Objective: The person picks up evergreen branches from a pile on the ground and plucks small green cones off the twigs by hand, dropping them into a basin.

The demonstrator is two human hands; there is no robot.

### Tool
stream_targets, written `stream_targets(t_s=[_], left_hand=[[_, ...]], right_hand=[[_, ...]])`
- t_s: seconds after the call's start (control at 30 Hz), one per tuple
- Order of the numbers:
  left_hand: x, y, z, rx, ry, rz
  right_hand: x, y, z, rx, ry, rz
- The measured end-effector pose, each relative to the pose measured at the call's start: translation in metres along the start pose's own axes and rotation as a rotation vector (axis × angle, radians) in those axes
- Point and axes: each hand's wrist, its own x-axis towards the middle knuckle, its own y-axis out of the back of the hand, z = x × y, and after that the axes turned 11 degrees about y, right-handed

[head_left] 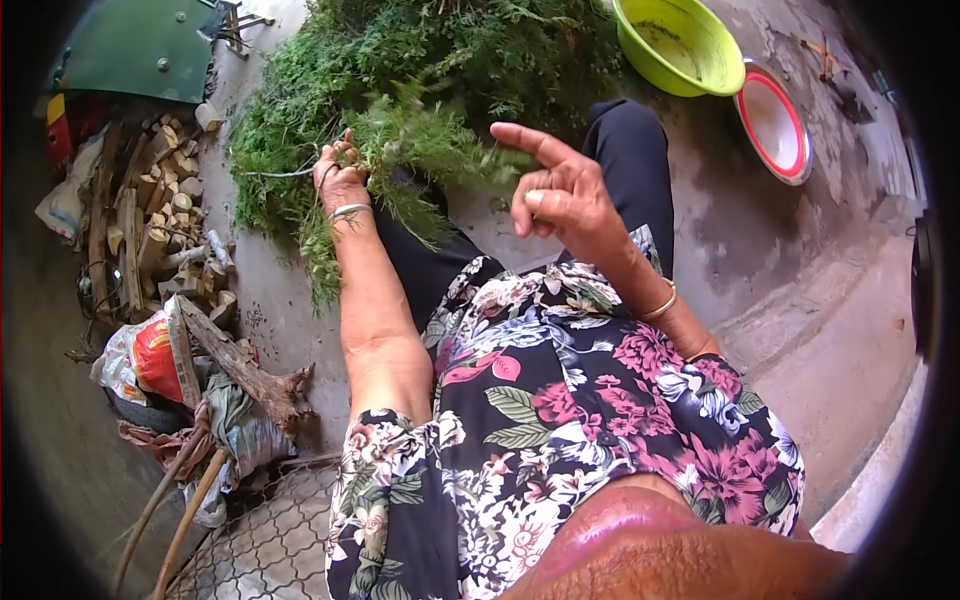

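Observation:
My left hand (342, 178) is closed around the stem of a feathery green leafy branch (415, 135). The branch spreads to the right above my lap, its tips close to my right hand (565, 190). That hand is raised over my right thigh, with the index finger stretched out and the other fingers bent. I see nothing held in it. Beyond my knees lies a large heap of cut green branches (480, 60), and some of its sprigs hang beside my left wrist.
A lime-green basin (690, 85) and a red-rimmed white basin (775, 125) are at the upper right. Chopped firewood (165, 215) lines the left side. Lower left are a log (240, 365), plastic bags (155, 355) and wooden poles (195, 515). A green board (135, 50) is upper left.

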Motion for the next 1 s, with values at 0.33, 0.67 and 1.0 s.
stream_targets(t_s=[0.33,0.67,1.0], left_hand=[[0.004,-0.009,0.006,0.019,0.052,0.098],[-0.006,-0.021,-0.005,0.032,-0.066,0.103],[0.007,-0.003,0.003,-0.004,-0.009,0.075]], right_hand=[[0.000,0.029,0.031,0.163,-0.276,0.388],[0.035,0.044,0.064,-0.230,-0.092,0.338],[0.047,0.042,0.062,-0.364,0.003,0.289]])
